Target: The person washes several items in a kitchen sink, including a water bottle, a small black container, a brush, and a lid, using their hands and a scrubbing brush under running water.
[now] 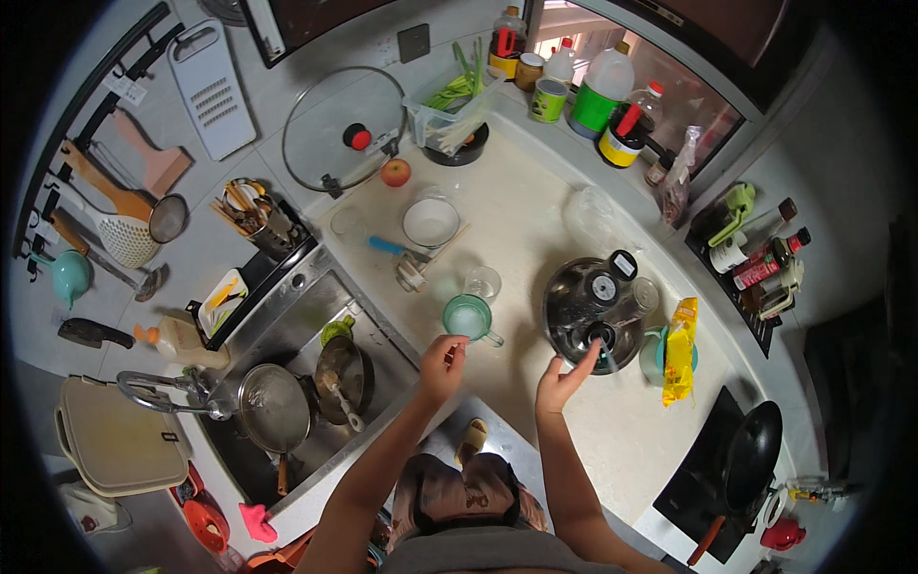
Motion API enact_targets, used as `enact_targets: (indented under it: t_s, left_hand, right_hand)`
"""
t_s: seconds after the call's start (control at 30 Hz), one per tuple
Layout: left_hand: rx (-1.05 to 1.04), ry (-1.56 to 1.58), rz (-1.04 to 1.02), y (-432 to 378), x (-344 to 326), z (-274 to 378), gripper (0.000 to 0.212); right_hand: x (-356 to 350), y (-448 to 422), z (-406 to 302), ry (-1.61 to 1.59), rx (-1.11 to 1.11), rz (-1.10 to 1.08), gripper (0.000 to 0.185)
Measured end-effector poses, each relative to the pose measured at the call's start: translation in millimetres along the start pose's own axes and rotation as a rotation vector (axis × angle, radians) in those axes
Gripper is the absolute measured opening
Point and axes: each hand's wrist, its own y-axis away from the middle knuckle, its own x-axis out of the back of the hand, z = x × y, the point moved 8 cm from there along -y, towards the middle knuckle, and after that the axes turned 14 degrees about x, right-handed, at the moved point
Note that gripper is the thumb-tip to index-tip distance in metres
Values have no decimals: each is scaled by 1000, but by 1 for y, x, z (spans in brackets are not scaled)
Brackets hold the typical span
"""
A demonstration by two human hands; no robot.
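Observation:
My left hand [442,366] is at the near rim of a green glass mug [467,318], its fingertips pinched together; whether they hold anything is too small to tell. A clear glass [483,283] stands just behind the mug. My right hand [569,380] reaches to the near edge of a steel bowl [556,287], fingers beside a clear, stick-like thing [609,357] that slants over its rim; its grip is unclear. In the bowl lie clear jars and black round parts, one with a pale disc [604,288]. A yellow packet [679,351] rests on a teal container [652,359] right of the bowl.
At left, the sink [387,337] holds a pot [275,409] and a pan [344,380]. Further back are a white bowl [430,222], a blue-handled tool [387,245], an apple [395,173] and a glass lid [323,129]. A wok [751,452] sits on the hob at right.

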Motion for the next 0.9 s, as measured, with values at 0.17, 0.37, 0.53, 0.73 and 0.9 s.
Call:
enact_targets:
  t_s: [0.17,0.37,0.53,0.73,0.9]
  left_hand:
    - [56,20,97,-18,52,-29,13]
    - [76,-177,120,-77,91,-65,28]
    - [-49,-650,222,-142,74,-66,61]
    - [265,-537,-5,-160,63,-96,78]
    - [-107,-346,176,-100,114,-75,77]
  right_hand:
    - [-63,-6,-83,-196,160,-199,49]
    - [-112,11,-129,-252,222,-245,36]
    - [-131,55,-142,-310,160,-358,29]
    - [-147,93,-142,-446,86,-547,29]
    - [-185,120,-121,-587,-221,-683,33]
